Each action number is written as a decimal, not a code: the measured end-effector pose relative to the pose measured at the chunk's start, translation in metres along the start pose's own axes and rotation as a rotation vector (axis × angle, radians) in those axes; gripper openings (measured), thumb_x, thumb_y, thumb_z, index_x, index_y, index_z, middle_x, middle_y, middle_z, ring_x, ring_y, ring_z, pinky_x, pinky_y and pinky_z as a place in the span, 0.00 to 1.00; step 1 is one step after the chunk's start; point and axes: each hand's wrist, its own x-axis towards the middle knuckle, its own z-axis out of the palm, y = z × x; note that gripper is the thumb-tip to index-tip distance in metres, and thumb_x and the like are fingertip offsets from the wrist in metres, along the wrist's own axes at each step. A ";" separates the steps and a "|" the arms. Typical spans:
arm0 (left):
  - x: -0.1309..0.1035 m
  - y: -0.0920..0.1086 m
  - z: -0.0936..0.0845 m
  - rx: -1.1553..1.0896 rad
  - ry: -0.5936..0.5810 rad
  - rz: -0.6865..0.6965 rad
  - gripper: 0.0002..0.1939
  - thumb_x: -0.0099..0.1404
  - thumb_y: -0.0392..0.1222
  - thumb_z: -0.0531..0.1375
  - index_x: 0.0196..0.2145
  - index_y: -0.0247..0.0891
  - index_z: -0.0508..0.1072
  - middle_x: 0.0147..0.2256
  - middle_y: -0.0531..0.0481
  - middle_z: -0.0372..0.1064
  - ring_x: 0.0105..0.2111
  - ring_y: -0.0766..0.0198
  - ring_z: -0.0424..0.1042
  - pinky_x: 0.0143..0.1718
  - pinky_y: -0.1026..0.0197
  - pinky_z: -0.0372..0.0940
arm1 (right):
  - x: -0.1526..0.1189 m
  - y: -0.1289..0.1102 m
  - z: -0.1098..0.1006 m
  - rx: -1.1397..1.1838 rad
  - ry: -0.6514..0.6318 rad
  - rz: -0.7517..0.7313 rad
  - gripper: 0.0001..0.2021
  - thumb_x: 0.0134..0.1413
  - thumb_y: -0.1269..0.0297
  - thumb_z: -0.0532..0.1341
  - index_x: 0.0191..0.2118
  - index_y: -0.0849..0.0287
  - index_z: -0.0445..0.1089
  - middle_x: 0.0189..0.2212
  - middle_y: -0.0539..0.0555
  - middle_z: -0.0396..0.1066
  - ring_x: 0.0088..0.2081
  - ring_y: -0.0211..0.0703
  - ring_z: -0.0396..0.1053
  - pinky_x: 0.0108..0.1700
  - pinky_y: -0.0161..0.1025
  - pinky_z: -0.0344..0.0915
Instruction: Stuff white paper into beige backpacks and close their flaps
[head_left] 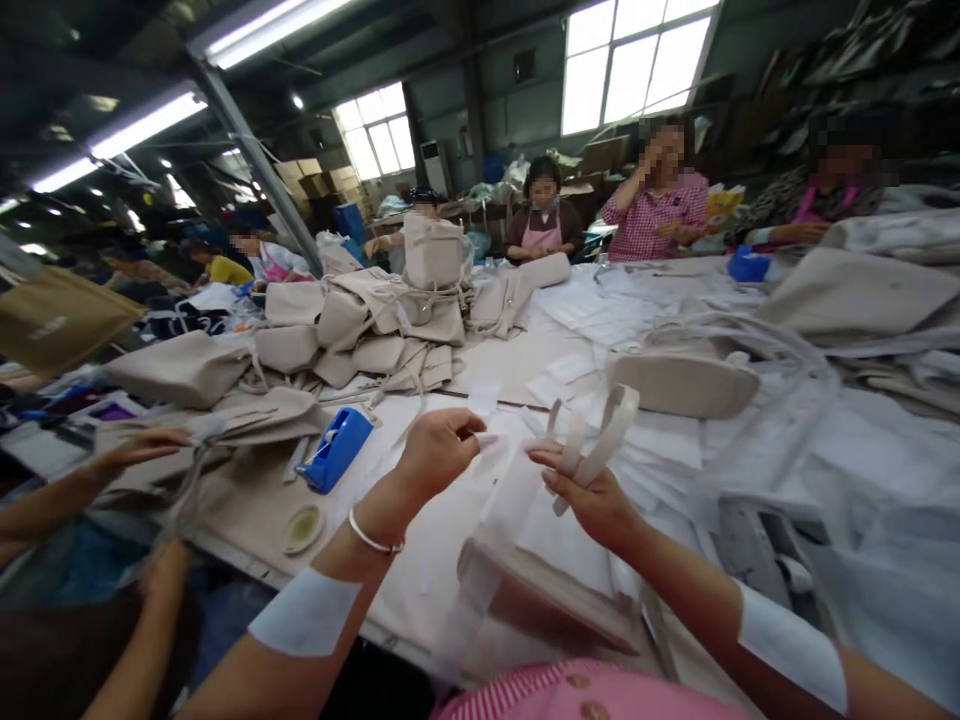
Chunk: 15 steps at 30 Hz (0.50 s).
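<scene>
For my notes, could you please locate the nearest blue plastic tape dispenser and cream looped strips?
Nearest blue plastic tape dispenser (345, 450), head view: body.
Cream looped strips (606, 445), head view: rightmost loop.

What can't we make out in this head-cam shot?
All in the head view:
Left hand: curled fingers and blur hide whether it grips the pale strip at its fingertips.
Beige strap in the right hand: fingers cover part of it.
Tan bag: cut off by the left edge; print too blurred to read.
Co-worker's lower hand: blur and shadow obscure its grip.
</scene>
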 end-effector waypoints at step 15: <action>-0.060 0.034 0.048 -0.588 -0.043 -0.444 0.15 0.57 0.52 0.62 0.29 0.36 0.73 0.19 0.56 0.66 0.17 0.70 0.63 0.20 0.67 0.60 | -0.023 -0.021 -0.005 0.226 0.126 0.230 0.23 0.45 0.50 0.67 0.42 0.64 0.76 0.27 0.53 0.72 0.27 0.40 0.67 0.29 0.39 0.68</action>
